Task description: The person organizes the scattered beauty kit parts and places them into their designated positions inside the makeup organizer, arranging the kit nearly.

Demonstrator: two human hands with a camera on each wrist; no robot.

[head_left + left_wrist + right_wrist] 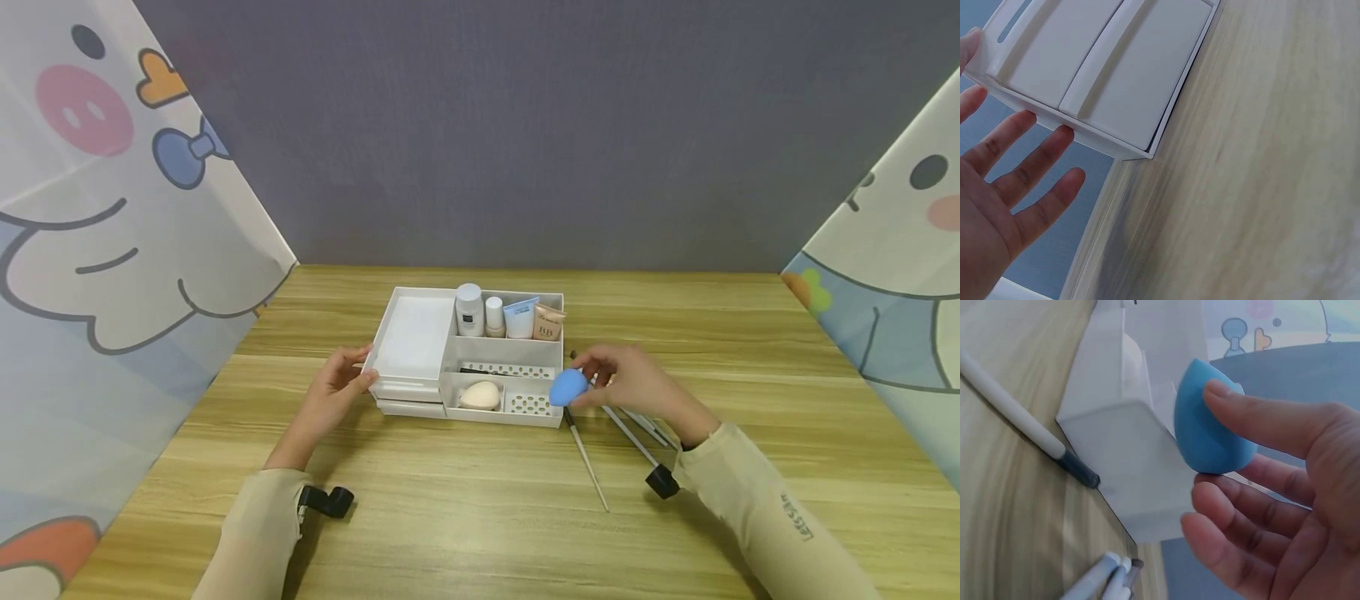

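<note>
A white desktop organizer (408, 337) with open compartments and drawers stands on the table. My left hand (337, 387) touches its left front corner; in the left wrist view the fingers (1030, 167) are fairly straight and spread, some tips against its side. My right hand (630, 383) pinches a blue makeup sponge (567, 388) between thumb and fingers at the organizer's right front edge. In the right wrist view the blue sponge (1210, 428) appears beside the organizer's wall. A cream makeup sponge (480, 396) lies in a front compartment, left of a section with a patterned bottom.
The back compartment holds a white bottle (469, 312), a smaller bottle (494, 317), a blue tube (521, 318) and a beige BB tube (548, 323). A thin brush (587, 458) lies right of the organizer; more brushes (633, 437) lie under my right hand.
</note>
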